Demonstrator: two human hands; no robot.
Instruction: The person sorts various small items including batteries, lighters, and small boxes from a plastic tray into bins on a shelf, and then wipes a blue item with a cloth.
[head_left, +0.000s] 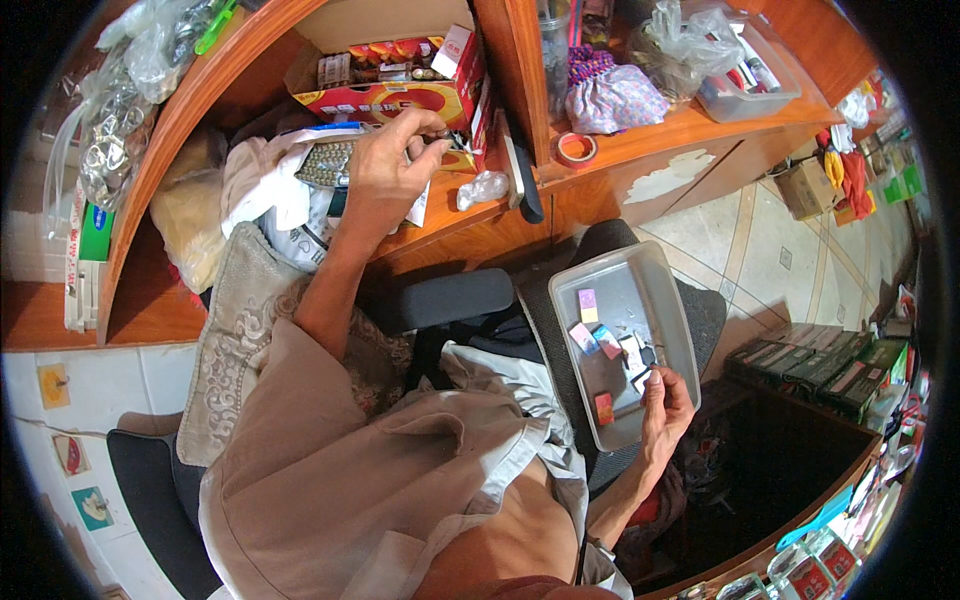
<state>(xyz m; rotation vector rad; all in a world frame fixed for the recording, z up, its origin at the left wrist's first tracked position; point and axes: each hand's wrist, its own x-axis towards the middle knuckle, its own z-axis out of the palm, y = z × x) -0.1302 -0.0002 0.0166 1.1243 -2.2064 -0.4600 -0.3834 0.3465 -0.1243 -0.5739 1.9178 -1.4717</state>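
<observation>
My left hand (394, 165) is raised in front of a red and yellow cardboard box (390, 97) of small packs. Thumb and fingers pinch a small dark, shiny piece (444, 136) too small to name. My right hand (667, 405) reaches over the right wall of a translucent plastic tray (585, 405). Its fingertips are at a small black and white piece (642, 379); whether they grip it is unclear. Inside the tray lie several small boxes, among them a purple and yellow one (588, 305) and a red one (604, 409).
The tray rests on a black mesh seat (705, 315). A black armrest (457, 298) stands between me and the wooden cabinet (465, 251). Red tape (577, 150) and a patterned cloth pouch (619, 101) lie on the shelf. An open-topped wooden compartment (817, 487) is at right.
</observation>
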